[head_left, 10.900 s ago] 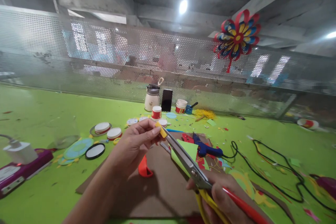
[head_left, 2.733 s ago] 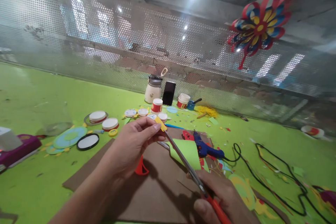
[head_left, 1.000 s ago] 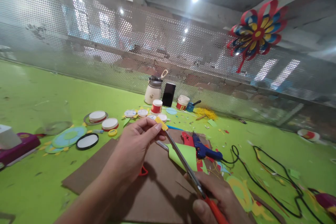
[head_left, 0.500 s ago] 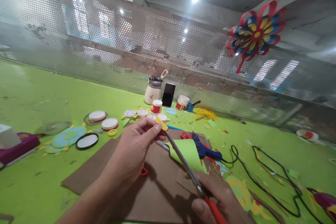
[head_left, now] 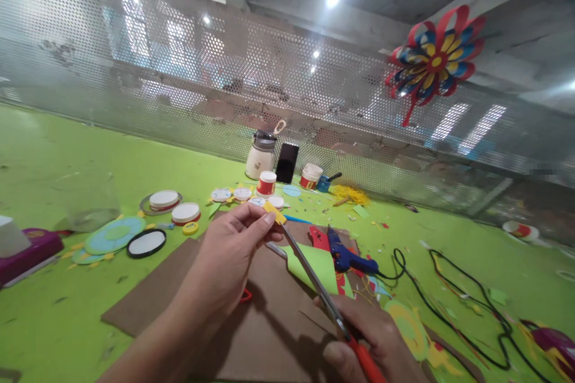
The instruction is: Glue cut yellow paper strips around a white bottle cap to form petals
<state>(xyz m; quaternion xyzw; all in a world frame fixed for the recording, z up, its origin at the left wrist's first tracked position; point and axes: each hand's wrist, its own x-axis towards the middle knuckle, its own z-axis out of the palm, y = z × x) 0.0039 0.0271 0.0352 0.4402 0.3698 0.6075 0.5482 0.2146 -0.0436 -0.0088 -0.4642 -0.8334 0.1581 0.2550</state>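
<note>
Between the thumb and fingers of my left hand point(head_left: 231, 251) is a small piece of yellow paper point(head_left: 272, 213). My right hand point(head_left: 368, 329) grips the red handle of a pair of scissors point(head_left: 312, 275), whose long blades point up and left, their tips at the lower edge of the yellow paper. Whether the blades are parted is hard to see. Beneath both hands lies a brown cardboard sheet point(head_left: 260, 347). A curled light-green paper point(head_left: 314, 266) rests on it behind the blades, next to a blue glue gun point(head_left: 353, 257). Under my left wrist a red loop point(head_left: 245, 295) shows, partly hidden.
Paint tubs point(head_left: 266, 184), a jug point(head_left: 260, 157) and a dark phone point(head_left: 287, 163) stand at the back. White-topped lids and paper discs point(head_left: 115, 235) lie to the left. A black cable point(head_left: 476, 302) winds across the right side. Paper scraps are scattered around; a perforated screen point(head_left: 202, 84) rises behind.
The view has shifted slightly. Both hands keep nearly the same pose, with the scissor tips still at the yellow paper. More red paper shows beside the green sheet.
</note>
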